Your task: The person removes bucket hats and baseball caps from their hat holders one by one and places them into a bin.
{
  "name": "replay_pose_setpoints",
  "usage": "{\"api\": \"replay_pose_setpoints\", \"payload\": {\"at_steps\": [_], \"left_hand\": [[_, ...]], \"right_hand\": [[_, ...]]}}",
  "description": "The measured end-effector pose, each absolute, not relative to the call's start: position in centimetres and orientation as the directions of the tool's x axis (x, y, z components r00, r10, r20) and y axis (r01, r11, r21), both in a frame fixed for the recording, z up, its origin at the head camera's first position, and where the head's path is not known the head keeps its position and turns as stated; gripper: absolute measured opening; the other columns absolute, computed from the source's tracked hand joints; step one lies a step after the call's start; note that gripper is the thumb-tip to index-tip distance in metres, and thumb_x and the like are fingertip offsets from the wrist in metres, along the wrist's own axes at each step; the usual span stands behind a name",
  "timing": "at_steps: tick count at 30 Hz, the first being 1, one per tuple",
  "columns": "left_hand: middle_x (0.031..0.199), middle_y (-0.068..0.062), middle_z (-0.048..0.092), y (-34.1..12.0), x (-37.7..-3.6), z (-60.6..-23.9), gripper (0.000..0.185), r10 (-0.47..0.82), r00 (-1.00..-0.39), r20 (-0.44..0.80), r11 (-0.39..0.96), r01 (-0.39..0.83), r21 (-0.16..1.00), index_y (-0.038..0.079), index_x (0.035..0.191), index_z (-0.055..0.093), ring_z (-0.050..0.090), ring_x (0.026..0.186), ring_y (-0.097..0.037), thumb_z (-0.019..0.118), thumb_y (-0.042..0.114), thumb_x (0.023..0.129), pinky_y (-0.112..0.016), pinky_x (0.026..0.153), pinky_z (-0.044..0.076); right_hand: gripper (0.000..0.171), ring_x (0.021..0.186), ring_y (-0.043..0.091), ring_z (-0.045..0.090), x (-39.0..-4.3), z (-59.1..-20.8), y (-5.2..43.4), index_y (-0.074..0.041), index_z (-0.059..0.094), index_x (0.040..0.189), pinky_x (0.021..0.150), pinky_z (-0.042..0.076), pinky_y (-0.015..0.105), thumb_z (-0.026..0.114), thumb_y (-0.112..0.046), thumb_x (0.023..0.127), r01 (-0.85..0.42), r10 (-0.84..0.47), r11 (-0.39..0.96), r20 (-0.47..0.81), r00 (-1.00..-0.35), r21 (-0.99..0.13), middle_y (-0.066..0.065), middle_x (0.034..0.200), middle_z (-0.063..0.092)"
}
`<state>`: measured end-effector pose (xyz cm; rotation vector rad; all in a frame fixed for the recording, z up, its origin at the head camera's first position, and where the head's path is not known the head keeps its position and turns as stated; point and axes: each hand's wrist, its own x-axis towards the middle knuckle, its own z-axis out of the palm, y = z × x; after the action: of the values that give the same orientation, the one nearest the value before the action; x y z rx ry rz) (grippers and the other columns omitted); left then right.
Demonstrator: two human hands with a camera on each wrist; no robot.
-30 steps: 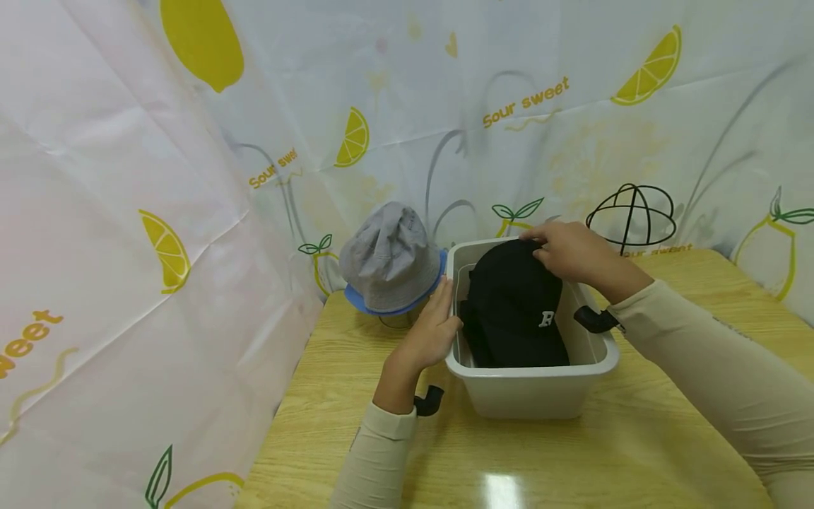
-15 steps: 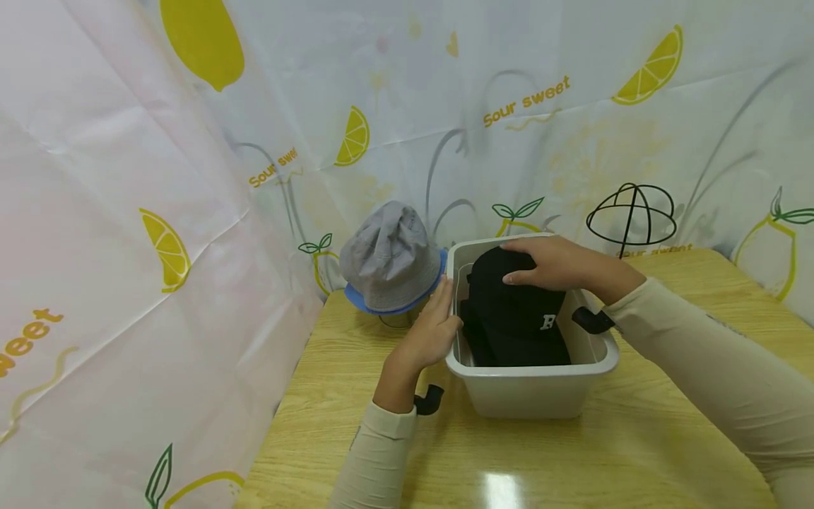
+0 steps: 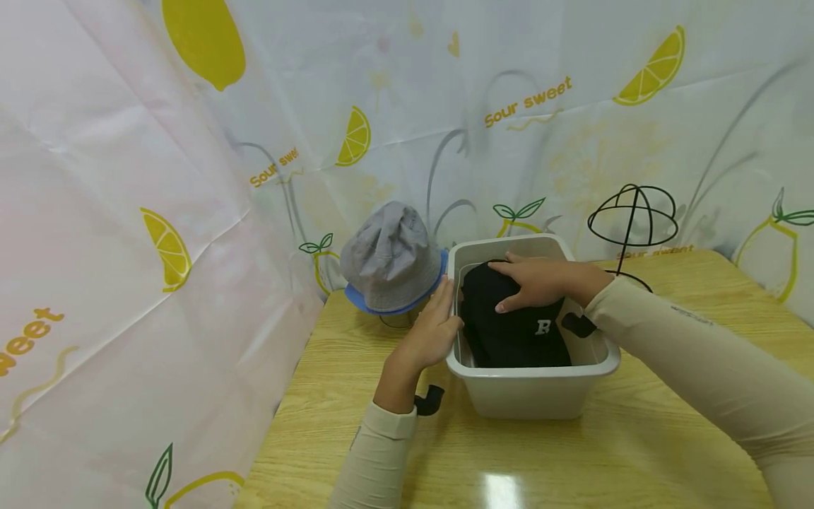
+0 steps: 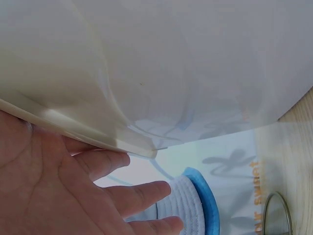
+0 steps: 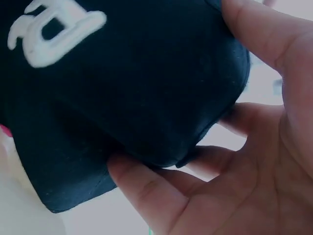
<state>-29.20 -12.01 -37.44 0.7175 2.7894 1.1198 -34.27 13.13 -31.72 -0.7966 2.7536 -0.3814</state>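
Head view: the black cap (image 3: 509, 338) sits inside the white bin (image 3: 528, 394), its crown directly under the right hand (image 3: 539, 281). That hand is spread wide, thumb and fingertips touching the crown without clenching it. The left hand (image 3: 434, 331), fingers extended, rests against the bin's left side, beside the grey hat (image 3: 388, 258).

We see the left hand (image 4: 68, 183), fingers extended, against the rim of a pale bin (image 4: 166, 73). Beyond it we spot a blue-edged hat (image 4: 185, 200), an orange-lettered sheet (image 4: 237, 183), a wire loop (image 4: 265, 213) and a wooden tabletop (image 4: 299, 152).
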Motion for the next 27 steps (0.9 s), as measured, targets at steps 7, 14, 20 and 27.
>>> {"api": "replay_pose_setpoints", "payload": {"at_steps": [7, 14, 20, 27], "left_hand": [[0.176, -0.006, -0.003, -12.0, -29.1, -37.5, 0.079, 0.427, -0.896, 0.122, 0.642, 0.396, 0.656, 0.01, 0.167, 0.006, -0.002, 0.161, -0.029, 0.037, 0.028, 0.097, -0.069, 0.123, 0.0], [0.176, -0.005, -0.004, -12.0, -29.2, -37.5, 0.077, 0.426, -0.897, 0.114, 0.645, 0.39, 0.657, 0.011, 0.168, 0.006, -0.003, 0.161, -0.027, 0.037, 0.026, 0.098, -0.069, 0.123, -0.001], [0.176, -0.004, -0.004, -12.0, -29.2, -37.5, 0.077, 0.421, -0.9, 0.111, 0.648, 0.384, 0.658, 0.012, 0.168, 0.006, -0.002, 0.161, -0.026, 0.037, 0.025, 0.099, -0.069, 0.123, -0.001], [0.176, -0.002, -0.004, -11.9, -29.1, -37.5, 0.077, 0.414, -0.904, 0.106, 0.651, 0.375, 0.659, 0.013, 0.168, 0.007, -0.002, 0.161, -0.025, 0.037, 0.026, 0.099, -0.07, 0.123, -0.002]], "right_hand": [[0.098, 0.152, 0.053, 0.025, -34.7, -32.4, 12.7, -0.008, 0.022, 0.166, 0.12, 0.025, 0.067, 0.071, -0.052, 0.094, -0.499, -0.556, 0.825, -0.216, -0.803, -0.265, 0.036, 0.167, 0.012], [0.11, 0.153, 0.052, 0.023, -34.5, -32.8, 12.3, -0.011, 0.006, 0.168, 0.12, 0.026, 0.066, 0.074, -0.051, 0.092, -0.475, -0.545, 0.836, -0.31, -0.779, -0.275, 0.032, 0.169, -0.001], [0.112, 0.153, 0.054, 0.021, -34.3, -33.5, 12.0, -0.007, -0.003, 0.167, 0.121, 0.022, 0.067, 0.063, -0.061, 0.095, -0.475, -0.538, 0.843, -0.361, -0.762, -0.254, 0.034, 0.168, -0.006], [0.114, 0.152, 0.06, 0.012, -33.9, -34.2, 11.3, -0.007, -0.002, 0.167, 0.12, 0.014, 0.072, 0.054, -0.073, 0.093, -0.475, -0.513, 0.857, -0.417, -0.75, -0.201, 0.032, 0.169, -0.004]]}}
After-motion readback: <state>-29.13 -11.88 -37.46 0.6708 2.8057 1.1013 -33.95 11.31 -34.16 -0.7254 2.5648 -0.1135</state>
